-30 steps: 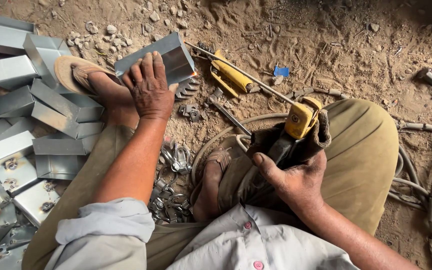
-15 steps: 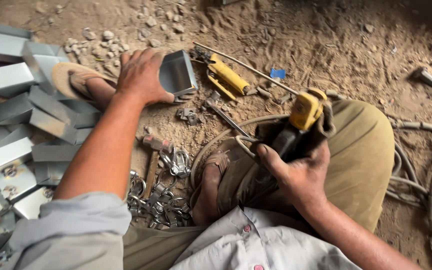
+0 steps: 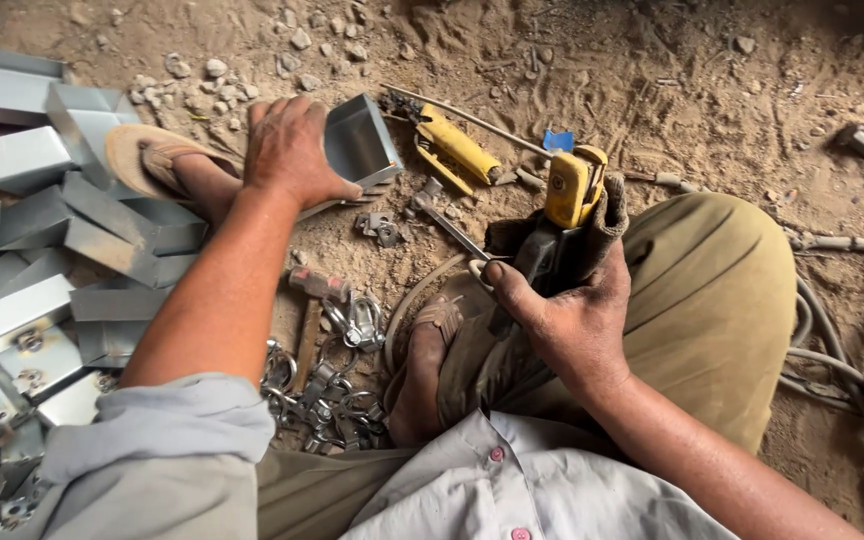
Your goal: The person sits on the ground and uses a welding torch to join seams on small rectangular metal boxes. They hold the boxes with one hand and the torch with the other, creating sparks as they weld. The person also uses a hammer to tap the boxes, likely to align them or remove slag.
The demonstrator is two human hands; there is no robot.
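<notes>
Left hand reaches fwd over sandy dirt floor, fingers closed on rim of open grey sheet-metal box, which sits tilted on the floor just beside a sandalled foot. Right hand is wrapped round the dark grip of a yellow-topped hand tool, held upright against the olive-trousered knee. Stack of folded grey sheet-metal pieces lies at left; heap of small metal brackets & clips btwn the legs. Yellow-handled pliers lie on the floor just past the box, near a thin metal rod.
</notes>
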